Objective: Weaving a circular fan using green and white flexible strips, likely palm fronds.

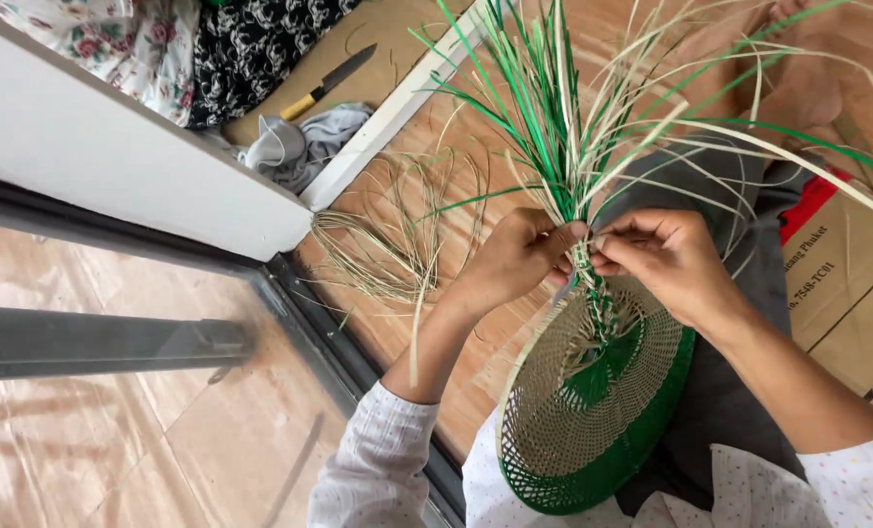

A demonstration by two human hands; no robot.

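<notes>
A round woven piece of pale and green strips rests on my lap, its rim green. From its top edge a sheaf of loose green and cream strips fans upward. My left hand pinches the strips where they leave the weave. Facing it, my right hand grips the same bundle from the other side, fingertips almost touching the left ones.
A loose heap of pale fibres lies on the wooden floor. Beyond a white door frame are a yellow-handled knife, a grey cloth and patterned fabric. A cardboard box sits at the right.
</notes>
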